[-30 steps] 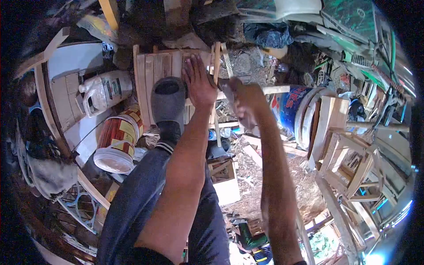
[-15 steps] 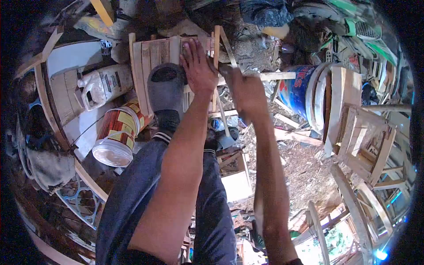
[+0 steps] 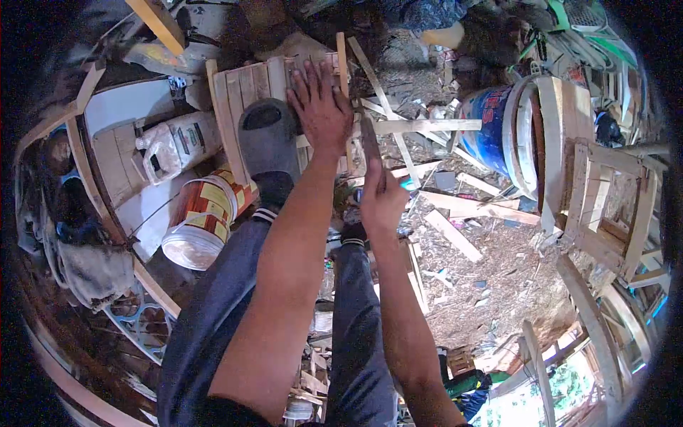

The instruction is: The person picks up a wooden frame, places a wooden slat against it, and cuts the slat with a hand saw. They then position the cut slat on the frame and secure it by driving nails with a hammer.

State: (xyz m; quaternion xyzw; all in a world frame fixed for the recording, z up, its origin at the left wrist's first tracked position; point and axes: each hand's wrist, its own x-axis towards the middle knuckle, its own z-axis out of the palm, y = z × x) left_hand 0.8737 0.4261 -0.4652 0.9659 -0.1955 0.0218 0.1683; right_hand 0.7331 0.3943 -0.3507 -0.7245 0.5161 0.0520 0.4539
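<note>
My left hand (image 3: 321,107) lies flat with fingers spread, pressing on a slatted wooden piece (image 3: 245,85). My right hand (image 3: 383,203) is closed round the handle of a hand saw (image 3: 370,141), whose dark, narrow blade points away from me. The blade crosses a thin wooden strip (image 3: 434,126) just right of my left hand; the strip sticks out to the right. Its teeth cannot be made out. A foot in a grey slipper (image 3: 269,139) rests on the slats beside my left hand.
A brown-and-yellow bucket (image 3: 206,217) and a white jug (image 3: 167,153) lie at the left. On the right are a blue drum (image 3: 487,132) and a wooden frame (image 3: 605,206). Wood offcuts (image 3: 455,235) litter the ground. Part of another person (image 3: 466,384) shows at the bottom.
My right hand has drawn back toward me and slightly left, with more of the blade showing. My left hand stays on the wood. The view has shifted a little.
</note>
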